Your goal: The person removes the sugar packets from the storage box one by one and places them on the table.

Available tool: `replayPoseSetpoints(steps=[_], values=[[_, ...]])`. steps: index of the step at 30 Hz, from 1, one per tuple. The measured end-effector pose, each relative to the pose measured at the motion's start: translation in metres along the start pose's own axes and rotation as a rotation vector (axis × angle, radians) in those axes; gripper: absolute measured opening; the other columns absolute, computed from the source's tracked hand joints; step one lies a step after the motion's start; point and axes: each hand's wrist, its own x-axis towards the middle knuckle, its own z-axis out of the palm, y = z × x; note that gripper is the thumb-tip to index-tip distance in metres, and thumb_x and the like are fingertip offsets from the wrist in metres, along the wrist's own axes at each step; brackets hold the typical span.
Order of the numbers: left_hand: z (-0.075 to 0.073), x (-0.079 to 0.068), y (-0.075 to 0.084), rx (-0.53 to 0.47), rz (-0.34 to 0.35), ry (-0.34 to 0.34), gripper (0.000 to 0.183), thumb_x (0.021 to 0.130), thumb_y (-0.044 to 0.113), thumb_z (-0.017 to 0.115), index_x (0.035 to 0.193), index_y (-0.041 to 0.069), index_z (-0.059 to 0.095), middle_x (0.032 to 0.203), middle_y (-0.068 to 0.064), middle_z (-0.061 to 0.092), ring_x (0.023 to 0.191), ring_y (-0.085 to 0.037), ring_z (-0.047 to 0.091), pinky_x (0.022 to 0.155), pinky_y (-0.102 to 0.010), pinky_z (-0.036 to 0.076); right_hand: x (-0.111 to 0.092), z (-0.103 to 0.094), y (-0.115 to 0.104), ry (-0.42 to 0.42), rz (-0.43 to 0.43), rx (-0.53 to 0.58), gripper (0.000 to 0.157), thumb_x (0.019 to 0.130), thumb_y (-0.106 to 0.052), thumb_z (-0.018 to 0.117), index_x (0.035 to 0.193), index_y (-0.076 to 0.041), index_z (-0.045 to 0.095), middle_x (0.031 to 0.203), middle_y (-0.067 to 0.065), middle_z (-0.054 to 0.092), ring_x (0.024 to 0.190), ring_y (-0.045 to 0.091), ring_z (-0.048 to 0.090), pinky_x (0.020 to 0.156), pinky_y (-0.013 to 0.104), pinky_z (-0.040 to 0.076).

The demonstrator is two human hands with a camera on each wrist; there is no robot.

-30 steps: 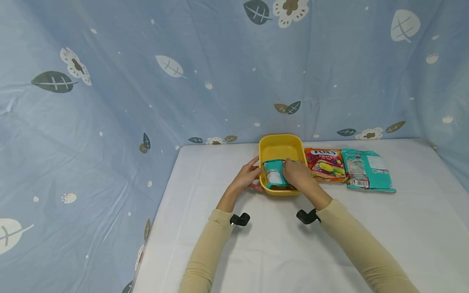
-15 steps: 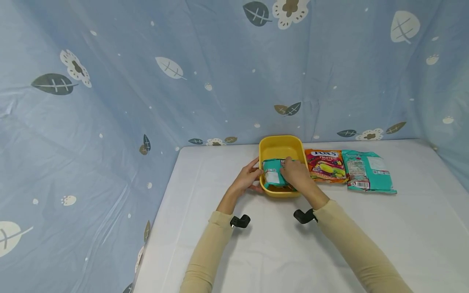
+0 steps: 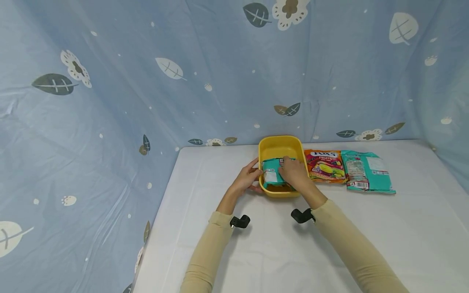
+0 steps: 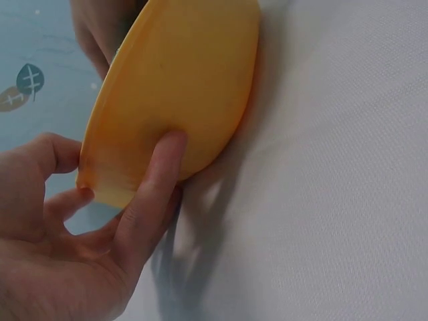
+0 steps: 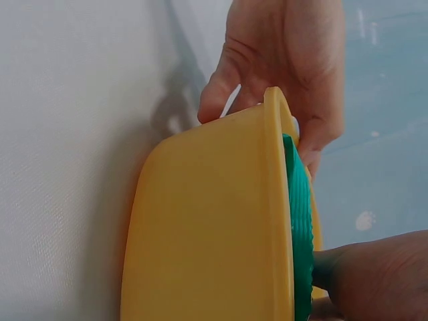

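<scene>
A yellow plastic bin [image 3: 280, 194] stands on the white table, with a teal packet [image 3: 271, 177] tilted inside its near half. At the bin's left side my left hand [image 3: 246, 178] holds on: in the left wrist view one fingertip presses the outer wall while other digits meet the rim. My right hand [image 3: 294, 174] reaches over the right rim and grips the teal packet near its right end; its fingertips are partly hidden. From the right wrist view, the packet's green edge [image 5: 299, 227] shows just above the rim. Something orange lies below the packet, mostly covered.
Right of the bin lies an orange Fox's Fruits candy bag [image 3: 325, 167]. Beside that is a larger teal bag [image 3: 370, 171], its barcode side up. A blue patterned curtain [image 3: 220, 81] hangs behind the table [image 3: 264, 252] and at its left.
The teal packet has shifted slightly left within the bin, and my right hand and forearm have moved a little left with it. My left hand keeps its place at the bin.
</scene>
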Motion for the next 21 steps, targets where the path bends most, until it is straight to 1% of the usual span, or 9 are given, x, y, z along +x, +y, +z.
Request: replayPoseSetpoints(steps=[2, 7, 12, 15, 18, 21], values=[[0.0, 0.0, -0.001, -0.004, 0.002, -0.001, 0.062, 0.101, 0.021, 0.05, 0.157, 0.031, 0.024, 0.142, -0.018, 0.05, 0.111, -0.03, 0.065, 0.073, -0.053, 0.063, 0.0, 0.0, 0.0, 0.016, -0.003, 0.007, 0.052, 0.098, -0.026, 0.056, 0.136, 0.008, 0.046, 0.119, 0.032, 0.061, 0.098, 0.043, 0.061, 0.088, 0.058, 0.057], [0.0, 0.0, -0.001, -0.015, -0.003, 0.009, 0.062, 0.101, 0.021, 0.05, 0.157, 0.03, 0.024, 0.141, -0.017, 0.051, 0.111, -0.03, 0.066, 0.068, -0.049, 0.064, -0.003, 0.0, 0.0, 0.054, -0.011, 0.02, 0.052, 0.096, -0.028, 0.059, 0.136, 0.005, 0.049, 0.122, 0.032, 0.058, 0.106, 0.046, 0.057, 0.094, 0.06, 0.053], [0.001, -0.001, 0.0, -0.007, -0.01, 0.017, 0.062, 0.101, 0.021, 0.05, 0.156, 0.031, 0.025, 0.141, -0.016, 0.051, 0.11, -0.029, 0.066, 0.067, -0.048, 0.065, -0.007, -0.003, -0.003, 0.128, -0.032, 0.047, 0.052, 0.094, -0.031, 0.064, 0.136, -0.001, 0.052, 0.125, 0.03, 0.053, 0.11, 0.044, 0.053, 0.093, 0.061, 0.053], [0.001, -0.001, -0.001, -0.004, -0.007, 0.015, 0.061, 0.101, 0.022, 0.05, 0.156, 0.031, 0.026, 0.14, -0.016, 0.051, 0.11, -0.029, 0.066, 0.067, -0.048, 0.065, -0.007, -0.005, -0.006, 0.189, -0.065, 0.087, 0.052, 0.093, -0.032, 0.066, 0.135, -0.005, 0.053, 0.124, 0.027, 0.053, 0.106, 0.039, 0.055, 0.09, 0.058, 0.056], [0.002, 0.0, -0.001, -0.006, -0.004, 0.013, 0.061, 0.101, 0.023, 0.05, 0.156, 0.031, 0.026, 0.14, -0.016, 0.052, 0.11, -0.029, 0.066, 0.068, -0.049, 0.064, -0.006, -0.008, -0.008, 0.246, -0.125, 0.126, 0.049, 0.092, -0.031, 0.067, 0.134, -0.006, 0.056, 0.119, 0.024, 0.056, 0.099, 0.036, 0.056, 0.085, 0.052, 0.057], [0.002, -0.001, 0.0, -0.009, 0.003, 0.011, 0.061, 0.101, 0.023, 0.05, 0.156, 0.031, 0.025, 0.139, -0.017, 0.052, 0.11, -0.03, 0.066, 0.069, -0.05, 0.064, -0.006, -0.008, -0.01, 0.286, -0.175, 0.151, 0.046, 0.092, -0.029, 0.068, 0.132, -0.007, 0.058, 0.114, 0.023, 0.058, 0.094, 0.034, 0.056, 0.081, 0.048, 0.056]])
